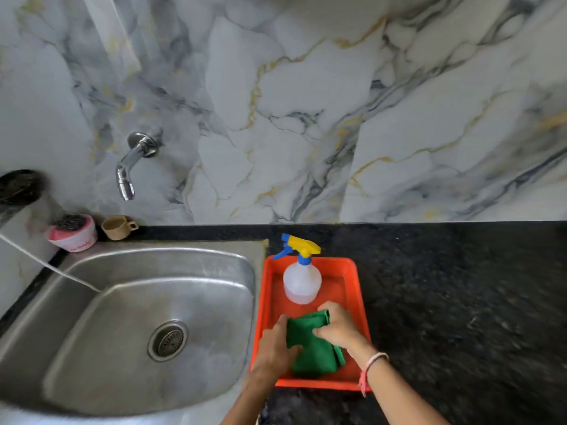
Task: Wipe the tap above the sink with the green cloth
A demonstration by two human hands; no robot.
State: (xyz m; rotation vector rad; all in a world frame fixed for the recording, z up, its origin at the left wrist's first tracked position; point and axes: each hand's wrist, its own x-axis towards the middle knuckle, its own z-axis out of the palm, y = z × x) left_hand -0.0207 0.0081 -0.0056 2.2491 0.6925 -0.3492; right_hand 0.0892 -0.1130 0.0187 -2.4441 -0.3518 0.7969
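Tap (130,167) wiping has not begun; it sticks out of the marble wall, well apart from us. Below it the big metal sink (92,302) has nothing in it but a thin white hose. Beside the sink, on the dark tabletop (460,302), sits the orange tray (352,271). It keeps our cleaning things together: a spray bottle (302,280) and the green cloth (313,348). Our left hand (276,345) and right hand (337,326) both hold the cloth, probably to lift it.

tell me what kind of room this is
Most likely a home kitchen: a steel sink set into a dark stone counter, a wall tap on marble-look tiling, and a small cup beside the sink.
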